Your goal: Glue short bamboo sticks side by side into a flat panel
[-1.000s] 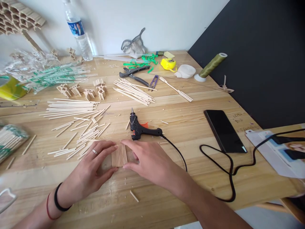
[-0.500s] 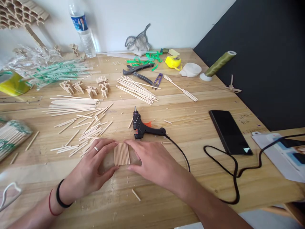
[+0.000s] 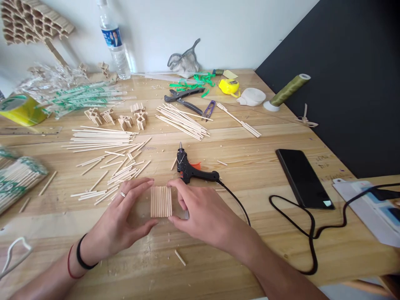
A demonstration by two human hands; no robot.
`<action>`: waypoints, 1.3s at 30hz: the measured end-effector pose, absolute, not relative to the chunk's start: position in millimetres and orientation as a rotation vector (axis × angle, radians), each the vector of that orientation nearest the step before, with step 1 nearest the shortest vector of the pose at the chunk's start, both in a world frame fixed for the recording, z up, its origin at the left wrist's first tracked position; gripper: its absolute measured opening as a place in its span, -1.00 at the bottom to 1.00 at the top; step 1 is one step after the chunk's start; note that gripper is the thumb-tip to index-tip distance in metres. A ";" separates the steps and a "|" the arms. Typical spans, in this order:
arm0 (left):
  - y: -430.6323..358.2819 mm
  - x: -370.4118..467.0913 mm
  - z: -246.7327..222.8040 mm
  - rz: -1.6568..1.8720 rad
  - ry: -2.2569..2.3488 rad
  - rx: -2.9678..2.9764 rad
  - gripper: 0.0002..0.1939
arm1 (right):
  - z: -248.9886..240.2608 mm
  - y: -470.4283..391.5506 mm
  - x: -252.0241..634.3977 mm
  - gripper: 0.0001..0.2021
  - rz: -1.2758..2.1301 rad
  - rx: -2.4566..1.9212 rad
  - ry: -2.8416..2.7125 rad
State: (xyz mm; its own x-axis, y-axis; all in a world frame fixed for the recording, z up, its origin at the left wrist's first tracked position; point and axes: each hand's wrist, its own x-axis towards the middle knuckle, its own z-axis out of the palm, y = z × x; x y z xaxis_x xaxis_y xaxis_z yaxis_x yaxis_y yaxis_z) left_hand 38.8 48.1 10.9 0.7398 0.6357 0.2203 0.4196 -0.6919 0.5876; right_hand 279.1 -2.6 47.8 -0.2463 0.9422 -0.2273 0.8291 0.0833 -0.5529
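Note:
A small square panel of short wooden sticks [image 3: 161,202], laid side by side, rests on the table between my hands. My right hand [image 3: 200,208] has thumb and fingertips at the panel's right edge, gripping it from top to bottom. My left hand [image 3: 125,214] is curved beside the left edge, thumb and fingers apart, its fingertips close to the panel's corners. Just beyond my right hand lies a black glue gun [image 3: 190,166] with an orange trigger, nozzle pointing away. One loose short stick [image 3: 180,257] lies nearer to me.
Cut sticks [image 3: 125,171] are scattered beyond my left hand, with longer sticks [image 3: 100,138] behind. Cutters [image 3: 184,100], a yellow tape measure [image 3: 229,86] and small stick bundles [image 3: 126,121] stand farther back. A phone [image 3: 304,178] and black cable [image 3: 312,233] lie right.
The view has shifted slightly, so the table items appear a little lower and farther right. My left fingertips have come a little away from the panel's left edge.

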 end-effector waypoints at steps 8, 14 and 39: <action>49.9 37.4 11.9 0.583 0.838 2.385 -0.30 | 44.6 -7.6 276.5 -0.40 0.917 -1.611 -2.032; 49.8 33.4 11.9 0.662 0.813 2.373 -0.32 | 42.4 -8.8 279.9 0.00 1.035 -1.470 -1.913; 50.7 34.0 18.0 0.815 0.673 2.249 -0.26 | 30.7 -8.2 273.8 -0.14 1.310 -1.178 -1.597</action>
State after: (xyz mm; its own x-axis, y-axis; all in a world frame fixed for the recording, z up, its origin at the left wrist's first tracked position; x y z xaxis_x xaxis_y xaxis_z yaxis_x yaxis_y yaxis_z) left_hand 34.0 50.7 18.0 0.6758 0.6395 0.3666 0.2390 -0.6605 0.7117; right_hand 273.8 -8.2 30.7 -0.2993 0.9541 -0.0060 0.1920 0.0541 -0.9799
